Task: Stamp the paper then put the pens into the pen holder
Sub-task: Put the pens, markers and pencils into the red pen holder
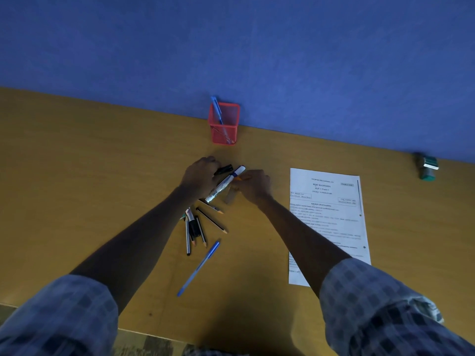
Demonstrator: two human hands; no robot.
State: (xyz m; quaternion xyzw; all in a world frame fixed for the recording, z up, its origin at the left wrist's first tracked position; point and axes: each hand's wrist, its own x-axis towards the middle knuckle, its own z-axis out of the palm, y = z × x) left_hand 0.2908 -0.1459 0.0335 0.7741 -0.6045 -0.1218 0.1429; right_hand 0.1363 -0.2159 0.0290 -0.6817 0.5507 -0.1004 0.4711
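The left hand (201, 176) is curled around the lower barrel of a white marker (224, 185) with a blue band, and a black pen (223, 169) pokes out past its knuckles; the right hand (254, 186) pinches at the same marker from the other side, fingers closed, with something orange showing at its fingertips. Both hands sit just in front of the red mesh pen holder (225, 123), which stands at the blue wall and already contains one blue pen (217, 109). Nearer the person than the holder lie a loose cluster of pencils and pens (198, 227) and a single blue ballpoint (199, 268). The printed paper (327, 222) lies right of the holder, and the green stamp (426, 167) lies farther right by the wall.
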